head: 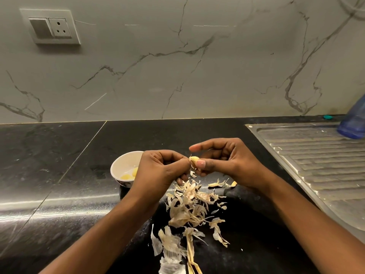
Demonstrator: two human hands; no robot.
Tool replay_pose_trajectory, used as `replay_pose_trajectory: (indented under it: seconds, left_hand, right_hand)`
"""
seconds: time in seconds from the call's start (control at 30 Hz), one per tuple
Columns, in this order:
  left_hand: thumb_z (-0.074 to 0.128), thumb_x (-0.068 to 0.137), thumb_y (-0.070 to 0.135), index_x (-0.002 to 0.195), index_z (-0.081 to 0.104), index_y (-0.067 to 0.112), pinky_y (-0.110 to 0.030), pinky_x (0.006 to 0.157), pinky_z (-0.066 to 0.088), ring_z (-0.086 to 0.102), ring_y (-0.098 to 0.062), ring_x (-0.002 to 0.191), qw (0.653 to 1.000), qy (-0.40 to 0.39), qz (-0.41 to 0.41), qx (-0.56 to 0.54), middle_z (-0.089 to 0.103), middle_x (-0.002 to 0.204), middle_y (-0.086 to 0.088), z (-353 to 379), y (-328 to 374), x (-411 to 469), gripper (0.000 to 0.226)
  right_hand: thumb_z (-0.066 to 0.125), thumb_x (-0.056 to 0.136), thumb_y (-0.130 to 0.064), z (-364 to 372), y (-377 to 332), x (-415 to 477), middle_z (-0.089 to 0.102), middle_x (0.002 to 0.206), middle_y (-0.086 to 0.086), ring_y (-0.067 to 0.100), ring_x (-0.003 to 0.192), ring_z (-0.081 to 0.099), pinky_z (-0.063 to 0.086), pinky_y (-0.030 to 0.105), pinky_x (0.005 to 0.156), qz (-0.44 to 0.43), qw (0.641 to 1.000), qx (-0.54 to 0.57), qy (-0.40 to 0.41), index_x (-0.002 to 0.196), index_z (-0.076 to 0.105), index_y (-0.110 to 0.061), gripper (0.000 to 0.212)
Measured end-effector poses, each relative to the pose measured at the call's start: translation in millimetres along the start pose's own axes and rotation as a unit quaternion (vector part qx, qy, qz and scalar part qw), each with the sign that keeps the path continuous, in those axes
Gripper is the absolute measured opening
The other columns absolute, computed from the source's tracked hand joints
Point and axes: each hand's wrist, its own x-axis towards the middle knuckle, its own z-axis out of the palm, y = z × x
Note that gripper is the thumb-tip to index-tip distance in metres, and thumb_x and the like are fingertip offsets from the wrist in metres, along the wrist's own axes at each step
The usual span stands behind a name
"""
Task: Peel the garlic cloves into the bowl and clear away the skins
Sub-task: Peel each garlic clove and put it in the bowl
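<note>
A pale yellow garlic clove (194,159) with skin partly on it is held above the black counter. My right hand (223,161) pinches it between thumb and fingers, its index finger stretched out to the left. My left hand (161,171) pinches the skin at the clove's left end. A small white bowl (120,167) stands just left of my left hand, with a few peeled yellow cloves (130,175) inside; my hand hides its right side. A heap of dry garlic skins (189,210) lies on the counter under and in front of my hands.
A steel sink drainboard (316,159) fills the right side, with a blue plastic bottle (353,119) at its far end. Marble wall with a switch and socket plate (50,26) stands behind. An unpeeled piece (219,183) lies under my right hand. The black counter (49,165) spreads left.
</note>
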Motion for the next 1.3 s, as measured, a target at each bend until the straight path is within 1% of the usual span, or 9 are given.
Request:
replay_pose_trajectory:
  seconds: [0.17, 0.27, 0.4, 0.53, 0.63, 0.73, 0.97, 1.1, 1.3]
  left_hand:
    - [0.068, 0.091, -0.006, 0.075, 0.078, 0.0, -0.024, 0.053, 0.051, 0.06, -0.022, 0.06, 1.0, 0.019, -0.008, -0.016, 0.069, 0.07, -0.018, -4.6, 0.6, 3.8, 0.019]
    - [0.071, 0.091, -0.001, 0.08, 0.079, 0.0, -0.024, 0.055, 0.052, 0.062, -0.023, 0.062, 0.999, 0.025, -0.007, -0.025, 0.07, 0.074, -0.02, -5.5, 0.3, 5.3, 0.014]
    - [0.072, 0.091, 0.003, 0.086, 0.08, -0.004, -0.026, 0.057, 0.055, 0.065, -0.025, 0.065, 0.999, 0.011, -0.016, -0.04, 0.072, 0.079, -0.023, -5.6, -0.4, 5.5, 0.011]
    - [0.078, 0.081, 0.019, 0.088, 0.081, -0.001, -0.027, 0.059, 0.056, 0.065, -0.026, 0.067, 0.998, -0.009, -0.035, -0.06, 0.073, 0.082, -0.023, -4.9, -0.4, 4.9, 0.022]
    - [0.075, 0.089, 0.008, 0.086, 0.081, -0.001, -0.027, 0.059, 0.055, 0.063, -0.027, 0.067, 0.998, -0.014, -0.041, -0.046, 0.072, 0.08, -0.022, -4.9, -1.7, 6.6, 0.011]
    - [0.073, 0.091, 0.003, 0.086, 0.08, -0.002, -0.025, 0.057, 0.054, 0.063, -0.024, 0.064, 0.998, -0.017, -0.047, -0.041, 0.072, 0.079, -0.021, -4.0, -2.3, 6.2, 0.01]
    - [0.066, 0.094, -0.004, 0.078, 0.077, 0.0, -0.024, 0.054, 0.051, 0.061, -0.019, 0.06, 0.999, -0.01, -0.043, -0.018, 0.068, 0.07, -0.015, -2.8, -1.9, 4.0, 0.019]
    - [0.066, 0.094, -0.003, 0.077, 0.077, 0.0, -0.023, 0.053, 0.05, 0.059, -0.018, 0.059, 0.999, 0.0, -0.043, -0.022, 0.067, 0.069, -0.014, -2.8, -1.9, 4.4, 0.02]
    - [0.072, 0.092, 0.002, 0.085, 0.079, -0.002, -0.023, 0.053, 0.051, 0.061, -0.021, 0.061, 0.999, 0.033, -0.029, -0.021, 0.071, 0.076, -0.02, -6.5, -3.0, 5.2, 0.011]
  right_hand:
    - [0.072, 0.089, -0.008, -5.3, -4.9, -1.6, 0.079, 0.112, 0.018, 0.03, 0.099, 0.078, 0.064, 0.031, 0.082, 0.004, 0.998, 0.062, 0.018, 0.131, 0.068, -0.007, 0.042]
    - [0.074, 0.087, -0.005, -6.8, -5.8, -1.9, 0.08, 0.112, 0.017, 0.031, 0.106, 0.078, 0.064, 0.033, 0.086, 0.001, 0.998, 0.053, 0.023, 0.126, 0.07, -0.004, 0.039]
    - [0.08, 0.083, -0.004, -5.4, -3.6, -0.8, 0.08, 0.11, 0.014, 0.032, 0.104, 0.078, 0.065, 0.035, 0.088, -0.003, 1.0, 0.004, 0.024, 0.118, 0.075, -0.002, 0.036]
    - [0.083, 0.08, -0.001, -3.7, -4.8, -1.1, 0.081, 0.107, 0.011, 0.028, 0.101, 0.079, 0.064, 0.029, 0.085, -0.008, 1.0, -0.011, 0.02, 0.112, 0.078, -0.005, 0.033]
    - [0.084, 0.078, -0.002, -3.1, -5.3, -1.2, 0.081, 0.107, 0.011, 0.028, 0.102, 0.079, 0.063, 0.029, 0.086, -0.014, 1.0, -0.015, 0.014, 0.11, 0.078, -0.007, 0.033]
    - [0.084, 0.078, -0.003, -2.3, -6.0, -1.2, 0.081, 0.107, 0.009, 0.026, 0.102, 0.079, 0.063, 0.028, 0.087, -0.021, 0.999, -0.027, 0.006, 0.11, 0.078, -0.008, 0.033]
    - [0.077, 0.086, -0.002, -3.5, -1.9, -0.5, 0.08, 0.111, 0.016, 0.032, 0.108, 0.077, 0.065, 0.036, 0.085, -0.008, 1.0, 0.028, 0.009, 0.123, 0.072, -0.001, 0.037]
    - [0.072, 0.091, -0.007, -4.2, -1.6, 0.1, 0.079, 0.112, 0.018, 0.033, 0.102, 0.078, 0.064, 0.032, 0.082, -0.002, 0.999, 0.048, 0.023, 0.127, 0.069, -0.002, 0.037]
    - [0.066, 0.094, -0.01, -11.7, -3.6, 0.8, 0.076, 0.12, 0.021, 0.029, 0.099, 0.078, 0.063, 0.031, 0.084, 0.017, 0.994, 0.106, 0.036, 0.135, 0.063, -0.006, 0.041]
